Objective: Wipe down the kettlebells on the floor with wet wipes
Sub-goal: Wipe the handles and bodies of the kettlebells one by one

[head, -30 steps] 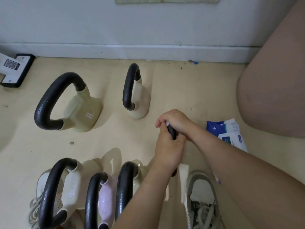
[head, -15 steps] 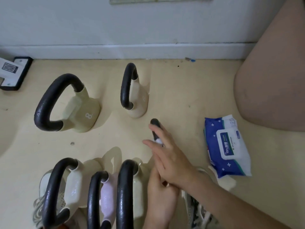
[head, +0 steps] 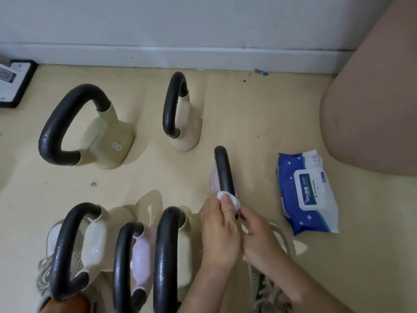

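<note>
A pink kettlebell [head: 214, 180] with a black handle [head: 222, 168] stands on the floor at the centre. My left hand [head: 220, 229] presses a white wet wipe [head: 228, 198] round the near part of that handle, thumb on top. Just to its right, my right hand [head: 259, 238] curls its fingers round the handle's near end, which is mostly hidden. A cream kettlebell marked 8 [head: 106, 143] and a smaller cream one [head: 188, 125] stand further back. Three more stand in a near row: cream [head: 92, 242], pink [head: 141, 256] and cream [head: 184, 247].
A blue and white pack of wet wipes [head: 308, 193] lies on the floor to the right. A large beige rounded object [head: 372, 109] fills the right side. My shoes [head: 268, 288] are at the bottom, a black-framed card [head: 15, 86] at the far left, a white wall behind.
My right hand has dropped from on top of the handle to its near end. My left hand now shows the wipe wrapped on the handle. The view shifted slightly.
</note>
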Action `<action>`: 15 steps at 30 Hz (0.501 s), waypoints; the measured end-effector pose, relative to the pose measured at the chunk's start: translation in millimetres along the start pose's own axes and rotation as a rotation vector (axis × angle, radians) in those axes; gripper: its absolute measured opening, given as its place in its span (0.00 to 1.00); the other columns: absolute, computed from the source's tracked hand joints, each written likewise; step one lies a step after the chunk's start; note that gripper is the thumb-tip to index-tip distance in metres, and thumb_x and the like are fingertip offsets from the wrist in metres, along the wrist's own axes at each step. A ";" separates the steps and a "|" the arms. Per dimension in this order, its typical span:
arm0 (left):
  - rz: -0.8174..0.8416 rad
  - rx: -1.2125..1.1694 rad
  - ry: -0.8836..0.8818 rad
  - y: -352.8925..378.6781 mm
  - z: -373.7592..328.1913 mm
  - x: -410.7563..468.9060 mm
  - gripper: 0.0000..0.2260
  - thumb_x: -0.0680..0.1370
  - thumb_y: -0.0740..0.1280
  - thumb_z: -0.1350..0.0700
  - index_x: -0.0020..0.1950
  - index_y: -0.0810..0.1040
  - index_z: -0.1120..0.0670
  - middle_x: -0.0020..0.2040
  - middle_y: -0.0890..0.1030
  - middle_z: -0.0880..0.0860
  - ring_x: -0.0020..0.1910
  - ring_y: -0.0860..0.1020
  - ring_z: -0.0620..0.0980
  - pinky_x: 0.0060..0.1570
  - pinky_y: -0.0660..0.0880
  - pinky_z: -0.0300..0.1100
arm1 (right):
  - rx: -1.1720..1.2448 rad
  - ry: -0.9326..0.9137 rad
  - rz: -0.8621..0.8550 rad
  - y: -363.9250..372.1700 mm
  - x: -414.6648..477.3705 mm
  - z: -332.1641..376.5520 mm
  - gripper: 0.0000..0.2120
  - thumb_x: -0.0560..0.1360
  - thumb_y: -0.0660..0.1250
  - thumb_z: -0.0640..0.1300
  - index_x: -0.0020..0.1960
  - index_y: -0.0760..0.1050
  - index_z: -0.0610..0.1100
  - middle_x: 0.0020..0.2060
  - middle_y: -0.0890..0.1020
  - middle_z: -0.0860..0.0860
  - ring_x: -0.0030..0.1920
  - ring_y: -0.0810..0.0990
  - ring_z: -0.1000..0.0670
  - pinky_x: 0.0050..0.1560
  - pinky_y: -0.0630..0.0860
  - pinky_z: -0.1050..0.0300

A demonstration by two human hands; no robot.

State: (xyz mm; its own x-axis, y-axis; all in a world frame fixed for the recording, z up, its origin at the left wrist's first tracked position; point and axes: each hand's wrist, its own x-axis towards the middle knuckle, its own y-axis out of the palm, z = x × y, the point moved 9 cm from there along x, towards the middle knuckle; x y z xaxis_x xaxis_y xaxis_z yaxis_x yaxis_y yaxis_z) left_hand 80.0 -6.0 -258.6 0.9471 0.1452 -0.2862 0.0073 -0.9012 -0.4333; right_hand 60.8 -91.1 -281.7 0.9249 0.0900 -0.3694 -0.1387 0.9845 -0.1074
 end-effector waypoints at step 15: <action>0.125 0.463 -0.162 25.6 -36.8 115.8 0.20 0.80 0.51 0.46 0.52 0.77 0.57 0.48 0.79 0.55 0.52 0.77 0.59 0.46 0.67 0.45 | 0.187 0.167 -0.065 -37.5 44.4 31.3 0.13 0.79 0.59 0.34 0.48 0.80 0.46 0.39 0.84 0.49 0.42 0.83 0.51 0.51 0.80 0.50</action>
State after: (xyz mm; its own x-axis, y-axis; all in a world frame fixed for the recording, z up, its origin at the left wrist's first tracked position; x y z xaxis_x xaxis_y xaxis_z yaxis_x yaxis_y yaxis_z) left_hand 201.7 -27.3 -271.4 0.8697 0.1423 -0.4727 -0.2806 -0.6453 -0.7106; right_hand 118.1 -119.3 -265.2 0.8564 0.0153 -0.5160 0.0012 0.9995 0.0316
